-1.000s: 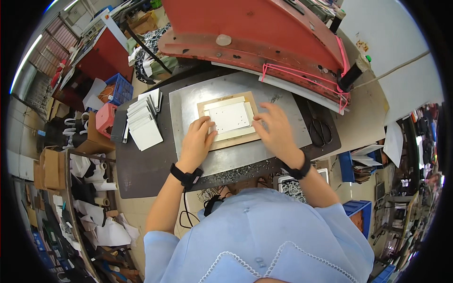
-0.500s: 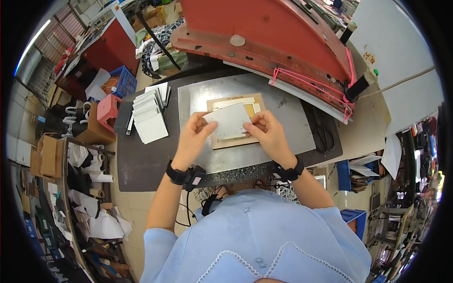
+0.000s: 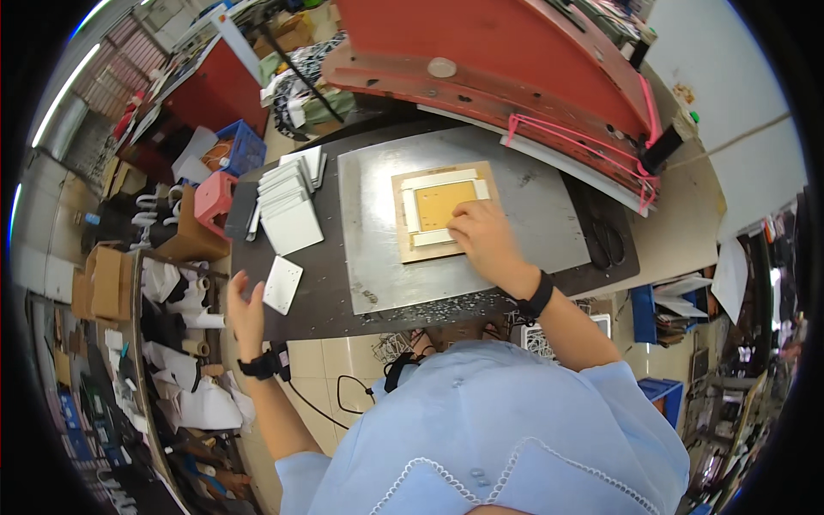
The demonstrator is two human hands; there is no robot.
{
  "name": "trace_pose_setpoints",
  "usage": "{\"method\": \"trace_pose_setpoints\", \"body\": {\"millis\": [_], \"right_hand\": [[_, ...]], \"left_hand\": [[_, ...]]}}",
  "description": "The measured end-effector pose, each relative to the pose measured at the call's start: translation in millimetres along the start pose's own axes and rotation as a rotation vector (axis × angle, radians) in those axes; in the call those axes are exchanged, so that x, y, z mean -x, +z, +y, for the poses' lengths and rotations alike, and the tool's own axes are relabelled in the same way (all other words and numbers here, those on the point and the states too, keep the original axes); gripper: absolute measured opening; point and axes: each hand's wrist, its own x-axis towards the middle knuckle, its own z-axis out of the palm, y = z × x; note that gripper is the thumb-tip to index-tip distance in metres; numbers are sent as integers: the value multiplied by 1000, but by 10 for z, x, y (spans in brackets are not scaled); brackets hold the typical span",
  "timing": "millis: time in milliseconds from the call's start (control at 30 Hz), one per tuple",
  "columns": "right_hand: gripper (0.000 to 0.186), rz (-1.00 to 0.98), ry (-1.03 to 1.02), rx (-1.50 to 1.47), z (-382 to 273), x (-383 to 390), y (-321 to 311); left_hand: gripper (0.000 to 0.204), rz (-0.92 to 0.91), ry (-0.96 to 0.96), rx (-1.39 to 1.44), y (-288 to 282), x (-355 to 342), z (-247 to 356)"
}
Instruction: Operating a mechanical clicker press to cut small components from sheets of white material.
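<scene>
My left hand [image 3: 246, 316] is off the left side of the dark table, fingers apart and empty. Beside its fingertips a white card with small holes [image 3: 282, 285] lies flat near the table's edge. My right hand [image 3: 486, 242] is over the lower right part of a brown wooden board [image 3: 415, 255], which carries a pale rectangular frame [image 3: 410, 215] around a yellow pad [image 3: 436, 204]. The right thumb and fingers are pinched together at the frame; what they hold, if anything, is hidden. The board rests on a grey metal plate [image 3: 369, 266].
A fanned stack of white cards [image 3: 290, 225] lies on the table's left side. Black scissors [image 3: 608, 242] lie at the right. A big red machine body [image 3: 498, 60] overhangs the far side. Small scraps [image 3: 446, 307] litter the near edge. A pink stool [image 3: 214, 201] stands to the left.
Both hands held the white card over the board before. Now the card lies at the table's left, with my left hand open beside it. My right hand has stayed at the frame.
</scene>
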Motion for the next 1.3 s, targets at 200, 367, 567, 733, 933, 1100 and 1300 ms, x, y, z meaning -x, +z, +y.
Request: {"method": "trace_pose_setpoints", "body": {"millis": [200,367,567,733,933,1100,1300], "right_hand": [[7,-67,22,-107,163,-164,-19],[8,-21,262,-394,-139,-127,-612],[14,-443,767,-542,-264,635,-1755],[20,-517,1043,-323,-117,1756,-2229],[29,-456,991,248,95,2509,-2003],[33,-412,790,44,-12,1705,-1886],[29,-451,494,-103,-178,843,-1544]], "left_hand": [[50,-135,276,-182,518,-304,454],[73,-86,337,-384,842,-579,467],[84,-109,278,-442,892,-714,294],[78,-94,417,-390,897,-888,163],[80,-153,174,-326,899,-913,277],[72,-34,431,-378,971,-896,91],[56,7,280,-413,925,-834,367]]}}
